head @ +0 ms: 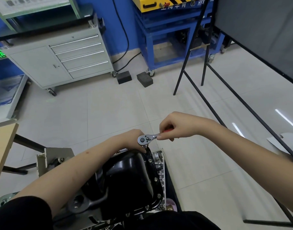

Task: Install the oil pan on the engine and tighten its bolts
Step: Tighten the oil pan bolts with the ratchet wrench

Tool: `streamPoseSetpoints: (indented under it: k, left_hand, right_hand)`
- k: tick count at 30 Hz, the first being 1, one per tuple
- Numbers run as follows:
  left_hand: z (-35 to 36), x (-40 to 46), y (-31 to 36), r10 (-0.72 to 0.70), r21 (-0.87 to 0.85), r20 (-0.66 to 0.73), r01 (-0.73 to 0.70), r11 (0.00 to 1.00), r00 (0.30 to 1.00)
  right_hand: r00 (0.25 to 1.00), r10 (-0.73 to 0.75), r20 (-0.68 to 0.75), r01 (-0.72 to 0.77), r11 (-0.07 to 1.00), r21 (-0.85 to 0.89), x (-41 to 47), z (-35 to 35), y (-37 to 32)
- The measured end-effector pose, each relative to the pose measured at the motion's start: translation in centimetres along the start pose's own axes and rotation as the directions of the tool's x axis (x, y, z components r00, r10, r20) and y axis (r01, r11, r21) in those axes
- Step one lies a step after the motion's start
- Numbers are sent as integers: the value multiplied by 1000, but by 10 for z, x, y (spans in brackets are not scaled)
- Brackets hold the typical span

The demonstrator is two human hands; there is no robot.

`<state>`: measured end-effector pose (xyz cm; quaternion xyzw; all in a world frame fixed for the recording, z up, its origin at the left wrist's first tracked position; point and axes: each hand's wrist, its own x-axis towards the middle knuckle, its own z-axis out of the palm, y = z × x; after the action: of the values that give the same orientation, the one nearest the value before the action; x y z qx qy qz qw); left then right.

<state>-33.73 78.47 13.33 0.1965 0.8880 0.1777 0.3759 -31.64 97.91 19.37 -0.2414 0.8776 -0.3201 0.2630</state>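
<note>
Sitting on the upturned engine (159,165), the black oil pan (125,176) has bolts (155,179) showing along its right flange. At the pan's far corner a ratchet wrench (146,138) stands on a bolt hidden under its head. The right hand (175,126) pinches the red handle near the neck, fingers curled round it. The left hand (134,140) rests curled over the pan's far edge beside the ratchet head; whether it steadies the socket I cannot tell.

Risks, as judged: so short a grip gives little leverage, so the socket could tilt off and round the bolt. A slip would drive knuckles into the flange. Tightening this corner fully first could seat the pan unevenly. Beyond the pan, two dark blocks (145,79) lie on the floor (109,110).
</note>
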Motion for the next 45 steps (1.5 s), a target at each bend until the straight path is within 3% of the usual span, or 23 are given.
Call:
streamPoseSetpoints:
  k: [6, 12, 23, 28, 31, 34, 38, 45]
  left_hand:
    - [5, 5, -7, 0, -57, -73, -5, 998, 997]
    - [5, 9, -6, 1, -19, -66, -2, 1000, 998]
    - [-2, -1, -5, -59, 28, 31, 58, 998, 998]
    - [-3, -7, 0, -30, -43, 6, 30, 999, 1000]
    - [0, -14, 8, 20, 82, -55, -15, 996, 998]
    - [-1, -19, 16, 87, 198, -56, -74, 977, 995]
    - [-1, -17, 17, 104, 163, -40, -96, 982, 994]
    - [-3, -22, 25, 73, 161, -71, -60, 985, 995]
  right_hand:
    - [996, -87, -24, 83, 987, -136, -1, 6, -10]
    - [985, -86, -149, 40, 957, -286, 5, 27, -22]
    - [972, -187, 145, 236, 772, -590, 12, 21, -43]
    - [988, -154, -16, 109, 765, -635, 13, 16, -38]
    - [991, -113, -77, 39, 774, -633, 10, 18, -40]
    - [990, -134, -43, 69, 729, -681, 10, 23, -43]
    - [962, -270, 44, 201, 586, -785, 12, 17, -41]
    - [984, -147, -99, 36, 712, -701, 9, 30, -45]
